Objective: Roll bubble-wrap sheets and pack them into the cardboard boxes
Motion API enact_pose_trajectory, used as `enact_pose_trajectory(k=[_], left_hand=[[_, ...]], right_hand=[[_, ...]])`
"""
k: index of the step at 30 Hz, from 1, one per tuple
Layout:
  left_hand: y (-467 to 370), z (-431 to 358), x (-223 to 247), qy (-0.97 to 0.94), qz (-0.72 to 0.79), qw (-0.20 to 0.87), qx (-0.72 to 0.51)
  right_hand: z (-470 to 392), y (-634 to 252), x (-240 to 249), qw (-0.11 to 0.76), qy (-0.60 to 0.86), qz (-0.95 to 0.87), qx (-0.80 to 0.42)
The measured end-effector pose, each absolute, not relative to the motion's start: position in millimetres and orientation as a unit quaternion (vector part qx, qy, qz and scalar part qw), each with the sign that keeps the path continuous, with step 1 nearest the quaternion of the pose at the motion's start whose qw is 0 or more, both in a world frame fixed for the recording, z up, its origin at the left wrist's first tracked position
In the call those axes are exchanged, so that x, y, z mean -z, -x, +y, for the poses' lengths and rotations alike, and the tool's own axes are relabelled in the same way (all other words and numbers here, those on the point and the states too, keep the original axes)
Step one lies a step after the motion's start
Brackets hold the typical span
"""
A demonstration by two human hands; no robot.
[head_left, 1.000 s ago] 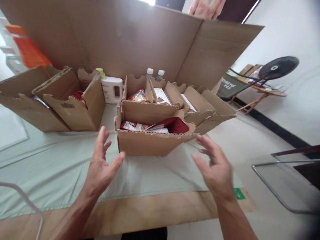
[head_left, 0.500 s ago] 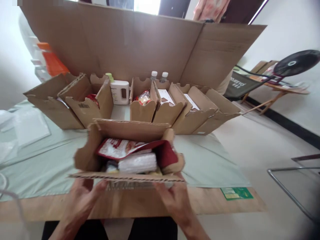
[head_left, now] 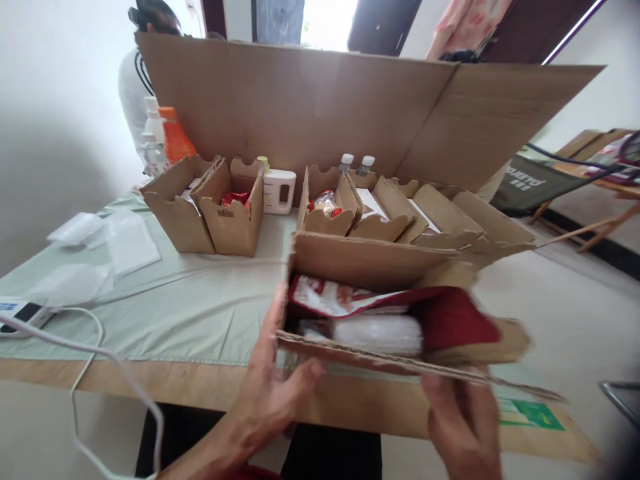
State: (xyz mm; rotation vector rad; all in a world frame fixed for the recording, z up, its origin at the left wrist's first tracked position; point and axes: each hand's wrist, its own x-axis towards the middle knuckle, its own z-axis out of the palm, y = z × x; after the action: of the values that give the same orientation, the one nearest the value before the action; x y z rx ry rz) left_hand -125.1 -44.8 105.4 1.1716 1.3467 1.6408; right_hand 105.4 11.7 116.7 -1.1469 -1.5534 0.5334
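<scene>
I hold an open cardboard box up off the table, over its front edge. My left hand grips the box's left end and near bottom. My right hand holds it from below at the right. Inside lie a red and white packet, a white wrapped roll and a dark red pouch.
Two rows of open cardboard boxes stand on the pale green cloth, with a white jug and two bottles behind. A tall cardboard sheet backs them. A person stands at far left. White cable at left, folding chair at right.
My hands reached for the box on the table, took it and lifted it toward me. It has now moved to the right in my grip, and the view has turned left.
</scene>
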Motion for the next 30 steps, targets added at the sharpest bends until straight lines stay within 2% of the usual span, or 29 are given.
enact_pose_trajectory(k=[4,6,10,12,17,21,30], left_hand=[[172.7,-47.2,-115.7,-0.378,0.593,0.257,-0.663],[178.6,-29.6,-125.7,-0.39,0.572,0.23,-0.685],[145.4,-12.8,-123.2,-0.43,0.499,0.313,-0.684],[129.5,-21.1,-111.6,-0.422,0.501,0.334,-0.677],[141.1,-52.8,-88.7,-0.326,0.57,0.26,-0.708],[149.9,-61.9,-84.4,-0.288,0.566,0.221,-0.74],[126.2,-66.8,-68.9,-0.359,0.553,0.201,-0.725]], right_hand=[[23.4,-49.9,-116.1,0.488,0.433,-0.682,-0.332],[42.3,-37.4,-119.8,0.512,0.396,-0.682,-0.342],[58.9,-59.1,-113.0,0.604,0.391,-0.624,-0.304],[56.8,-69.5,-104.5,0.611,0.398,-0.614,-0.303],[73.9,-30.6,-91.6,0.539,0.354,-0.674,-0.359],[118.9,18.0,-92.7,0.473,0.299,-0.711,-0.426],[151.9,63.1,-85.6,0.508,0.341,-0.719,-0.331]])
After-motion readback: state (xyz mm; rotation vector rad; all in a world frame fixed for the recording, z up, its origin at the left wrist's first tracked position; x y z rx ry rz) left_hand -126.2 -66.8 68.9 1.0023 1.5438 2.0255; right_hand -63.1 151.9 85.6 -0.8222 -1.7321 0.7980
